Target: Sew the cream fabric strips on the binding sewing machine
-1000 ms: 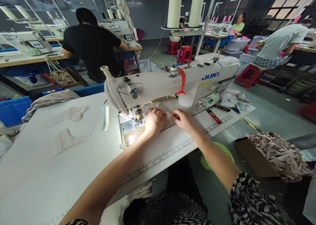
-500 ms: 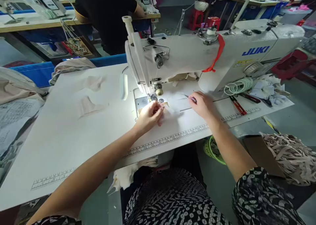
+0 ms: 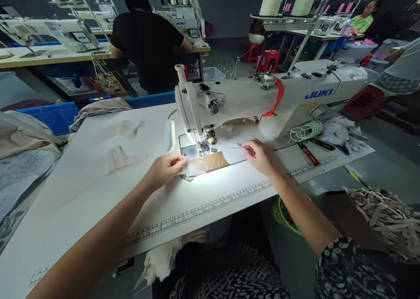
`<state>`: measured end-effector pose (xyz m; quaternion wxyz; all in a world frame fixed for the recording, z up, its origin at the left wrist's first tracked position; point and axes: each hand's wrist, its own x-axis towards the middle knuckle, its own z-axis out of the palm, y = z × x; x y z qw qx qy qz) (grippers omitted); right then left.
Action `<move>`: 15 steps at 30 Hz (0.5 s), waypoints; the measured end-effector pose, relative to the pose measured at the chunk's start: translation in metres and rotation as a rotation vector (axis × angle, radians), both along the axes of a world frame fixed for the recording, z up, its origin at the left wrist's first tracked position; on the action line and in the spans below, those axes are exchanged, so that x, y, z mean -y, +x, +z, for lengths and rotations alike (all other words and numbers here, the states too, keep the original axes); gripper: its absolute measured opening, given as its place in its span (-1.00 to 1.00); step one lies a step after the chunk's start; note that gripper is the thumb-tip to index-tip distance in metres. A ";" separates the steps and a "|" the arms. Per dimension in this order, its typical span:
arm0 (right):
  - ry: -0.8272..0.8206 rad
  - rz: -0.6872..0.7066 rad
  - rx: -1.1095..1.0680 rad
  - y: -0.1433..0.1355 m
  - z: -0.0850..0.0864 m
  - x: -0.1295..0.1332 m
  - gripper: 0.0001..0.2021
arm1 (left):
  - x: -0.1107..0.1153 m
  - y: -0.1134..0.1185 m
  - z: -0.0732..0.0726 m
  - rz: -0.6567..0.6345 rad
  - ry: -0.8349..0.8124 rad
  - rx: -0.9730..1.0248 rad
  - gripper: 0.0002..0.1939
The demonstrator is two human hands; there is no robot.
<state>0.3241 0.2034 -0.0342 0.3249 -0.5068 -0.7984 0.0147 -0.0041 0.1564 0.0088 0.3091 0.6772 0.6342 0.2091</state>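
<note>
Left of centre in the frame, I saw a pale fabric piece [image 3: 121,159] lying on the white desk [image 3: 82,216]. Near the centre, my left hand [image 3: 169,167] had its grip clamped on sheer white fabric [image 3: 196,167], just beside the JUKI sewing machine [image 3: 229,99]. Right of centre, my right hand [image 3: 259,157] pinched a thin item [image 3: 239,144], too small to identify.

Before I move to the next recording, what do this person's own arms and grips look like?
Both the left grip and right grip are bare hands, without gloves; no watch or bracelet shows. The forearms are uncovered. The right sleeve is loose and black with a pale pattern, like the top; the left sleeve is out of frame.
</note>
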 end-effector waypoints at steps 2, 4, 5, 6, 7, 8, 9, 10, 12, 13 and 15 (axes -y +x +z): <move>0.032 -0.004 0.003 0.001 0.000 -0.003 -0.83 | -0.008 -0.003 -0.001 0.019 0.068 -0.116 -0.63; 0.070 -0.007 -0.007 0.007 0.005 -0.008 -0.79 | -0.012 -0.004 -0.003 0.065 0.100 -0.173 -0.65; 0.089 -0.003 -0.022 0.010 0.010 -0.009 -0.77 | -0.010 -0.004 -0.003 0.093 0.113 -0.189 -0.66; 0.108 0.003 -0.044 0.013 0.014 -0.007 -0.76 | -0.006 -0.005 -0.001 0.117 0.141 -0.205 -0.65; 0.124 0.012 -0.072 0.014 0.019 -0.001 -0.76 | 0.001 -0.006 0.002 0.134 0.180 -0.211 -0.63; 0.136 0.027 -0.101 0.014 0.022 0.010 -0.76 | 0.012 -0.007 0.007 0.140 0.220 -0.198 -0.62; 0.135 0.056 -0.139 0.012 0.023 0.026 -0.77 | 0.027 -0.008 0.014 0.126 0.240 -0.162 -0.62; 0.110 0.108 -0.161 0.007 0.022 0.046 -0.80 | 0.045 -0.010 0.022 0.086 0.228 -0.098 -0.64; -0.090 0.411 -0.255 -0.011 0.008 0.096 -0.84 | 0.088 -0.015 0.039 -0.090 0.022 0.090 -0.69; -0.247 0.609 -0.281 -0.023 -0.005 0.121 -0.85 | 0.110 -0.018 0.043 -0.231 -0.136 0.189 -0.71; -0.572 0.765 -0.183 -0.052 -0.040 0.159 -0.84 | 0.151 -0.025 0.036 -0.505 -0.387 0.245 -0.75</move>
